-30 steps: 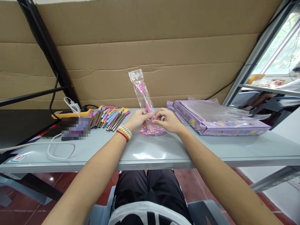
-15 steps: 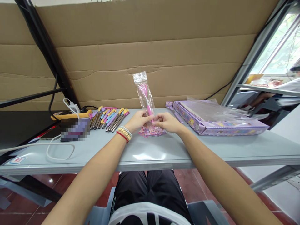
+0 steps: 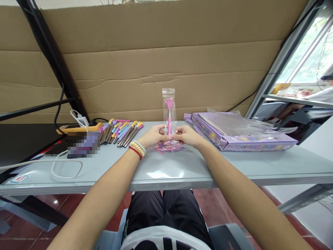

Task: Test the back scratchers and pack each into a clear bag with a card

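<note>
Directions taken from the hands, twelve towards the corrugated brown cardboard panel (image 3: 182,52). At the clock's centre, a long clear plastic sleeve (image 3: 168,92) is held, its flat header at twelve. Inside it lies a slim pink-and-silver stick (image 3: 169,125) with a splayed pink head, the head nearest the header.

The sleeve's lower end is gripped from both sides. By the bare left hand (image 3: 154,136), with its beaded bracelets, the nine o'clock edge is pinched, thumb and curled fingers drawn together. By the bare right hand (image 3: 188,136), the three o'clock edge is taken in a similar close pinch. The paired hold appears meant to keep the sleeve straight and the stick centred. Whether the stick itself is pressed through the plastic cannot be told.

At six, just beneath the fingertips, a loose spread of pink-and-purple printed cards (image 3: 169,148) is laid on the pale grey tabletop (image 3: 161,173), presumably for short reach. At nine to ten, multicoloured sticks with metal shafts (image 3: 125,132) are heaped, heads mostly turned away. At three, a shallow lilac printed box (image 3: 257,146) is set, clear plastic sheets (image 3: 241,124) piled on it, likely within the right hand's reach.
</note>
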Demonstrator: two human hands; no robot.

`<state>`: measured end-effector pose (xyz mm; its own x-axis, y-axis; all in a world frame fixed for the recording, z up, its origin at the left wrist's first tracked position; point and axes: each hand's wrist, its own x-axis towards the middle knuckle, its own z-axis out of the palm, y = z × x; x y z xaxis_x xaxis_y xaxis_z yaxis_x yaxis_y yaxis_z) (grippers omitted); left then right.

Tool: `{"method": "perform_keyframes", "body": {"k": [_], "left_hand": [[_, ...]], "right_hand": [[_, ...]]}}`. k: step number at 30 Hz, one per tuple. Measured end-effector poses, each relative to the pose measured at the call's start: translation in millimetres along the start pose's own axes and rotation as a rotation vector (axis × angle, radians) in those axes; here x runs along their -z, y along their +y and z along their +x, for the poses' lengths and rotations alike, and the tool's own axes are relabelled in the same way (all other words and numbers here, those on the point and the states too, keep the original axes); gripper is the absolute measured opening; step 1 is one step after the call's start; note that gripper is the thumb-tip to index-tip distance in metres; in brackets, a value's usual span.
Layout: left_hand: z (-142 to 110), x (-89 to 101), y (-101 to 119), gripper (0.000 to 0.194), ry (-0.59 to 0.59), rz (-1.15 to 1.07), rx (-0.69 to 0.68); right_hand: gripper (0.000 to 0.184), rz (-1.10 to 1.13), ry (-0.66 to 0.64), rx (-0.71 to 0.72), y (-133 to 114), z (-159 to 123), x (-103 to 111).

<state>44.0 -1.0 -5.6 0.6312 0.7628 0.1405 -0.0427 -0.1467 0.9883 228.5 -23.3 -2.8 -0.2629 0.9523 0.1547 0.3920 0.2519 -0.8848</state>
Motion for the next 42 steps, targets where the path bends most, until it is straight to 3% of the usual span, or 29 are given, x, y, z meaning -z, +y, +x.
{"method": "perform_keyframes", "body": {"k": [10,16,23,29,35,42], "left_hand": [[-1,-3.0,3,0.056,-0.031,-0.007,-0.066],[-1,-1.2,3,0.056,-0.015,0.004,-0.07],[1,-1.8,5,0.044,0.125,0.032,-0.059],[6,0.3,3,0.032,0.309,0.035,0.013],[6,0.4,7,0.022,0.455,0.018,0.015],[9,4.5,-4,0.021,0.385,0.2,0.014]], "right_hand": [[0.037,0.033,-0.023,0.009,1,0,2],[0.05,0.014,-0.038,0.049,0,-1,1],[0.063,0.106,0.156,0.034,1,3,3],[0.059,-0.22,0.24,0.106,6,4,5],[0.032,-0.624,0.2,0.159,11,6,4],[0.016,-0.658,0.086,0.112,17,7,1]]}}
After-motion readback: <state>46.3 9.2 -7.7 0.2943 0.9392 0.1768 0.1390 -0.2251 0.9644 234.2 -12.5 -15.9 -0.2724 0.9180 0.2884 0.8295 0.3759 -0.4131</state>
